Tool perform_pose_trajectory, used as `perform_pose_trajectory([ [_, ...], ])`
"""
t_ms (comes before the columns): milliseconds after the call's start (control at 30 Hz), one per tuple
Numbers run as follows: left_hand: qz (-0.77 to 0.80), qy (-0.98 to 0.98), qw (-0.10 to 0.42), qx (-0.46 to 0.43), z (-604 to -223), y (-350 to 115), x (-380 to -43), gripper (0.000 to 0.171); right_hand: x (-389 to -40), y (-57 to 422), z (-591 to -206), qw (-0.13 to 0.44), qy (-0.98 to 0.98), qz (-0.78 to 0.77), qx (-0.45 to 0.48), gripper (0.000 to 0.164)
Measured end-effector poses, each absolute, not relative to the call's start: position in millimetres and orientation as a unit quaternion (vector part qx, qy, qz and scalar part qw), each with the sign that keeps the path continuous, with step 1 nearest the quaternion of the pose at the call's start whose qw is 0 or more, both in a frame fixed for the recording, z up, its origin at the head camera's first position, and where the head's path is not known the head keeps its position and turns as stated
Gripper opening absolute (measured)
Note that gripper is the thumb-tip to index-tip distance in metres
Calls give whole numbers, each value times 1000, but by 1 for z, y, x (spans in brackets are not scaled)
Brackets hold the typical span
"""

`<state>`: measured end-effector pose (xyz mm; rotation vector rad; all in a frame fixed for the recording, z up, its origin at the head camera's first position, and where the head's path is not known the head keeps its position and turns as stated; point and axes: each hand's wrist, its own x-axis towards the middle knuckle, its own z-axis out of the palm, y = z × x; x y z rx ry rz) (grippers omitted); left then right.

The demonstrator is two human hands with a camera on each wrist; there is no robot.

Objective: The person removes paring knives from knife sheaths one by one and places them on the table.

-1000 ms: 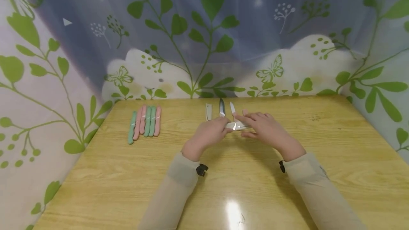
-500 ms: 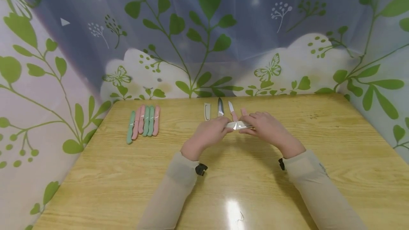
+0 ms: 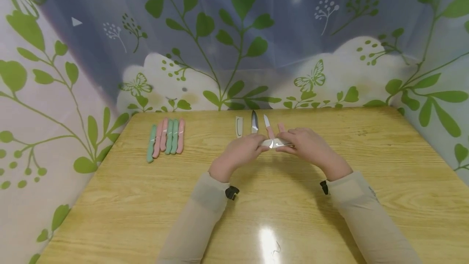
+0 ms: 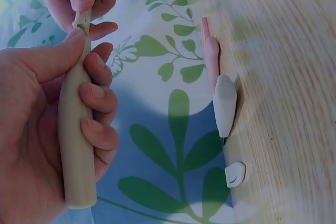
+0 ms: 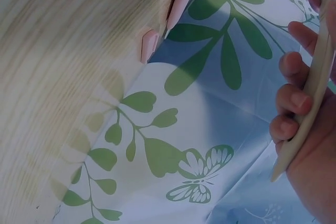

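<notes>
Over the table, my left hand [image 3: 242, 150] wraps round the cream handle [image 4: 79, 140] of a knife, thumb near its front end. My right hand [image 3: 307, 146] grips the cream sheath [image 5: 313, 98] at the other end of the same knife. Sheath and handle meet in one line between the hands; little or no blade shows there. Behind them lie another cream sheath [image 3: 239, 126], a knife with a bare dark blade [image 3: 254, 121], a pink-handled knife [image 3: 269, 129] with bare blade, and a pink sheath [image 3: 281, 127]. My hands partly hide these in the head view.
Several green and pink sheathed knives [image 3: 169, 137] lie side by side at the left of the wooden table [image 3: 146, 215]. A patterned cloth [image 3: 205, 52] hangs behind the table's far edge. Black straps [image 3: 232, 192] sit at both wrists.
My right fingers and thumb, spread apart a second ago, have closed round the cream sheath. My left hand keeps its hold on the handle. The head view has shifted slightly.
</notes>
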<state>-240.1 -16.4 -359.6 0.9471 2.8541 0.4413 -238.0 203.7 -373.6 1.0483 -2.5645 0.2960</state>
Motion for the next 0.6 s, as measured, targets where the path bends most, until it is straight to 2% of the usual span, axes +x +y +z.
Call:
perform_pose_trajectory([
  [600,165,930,47,324,-361,-14,-242,23,-239,210,-371,190,-890,110,399,27],
])
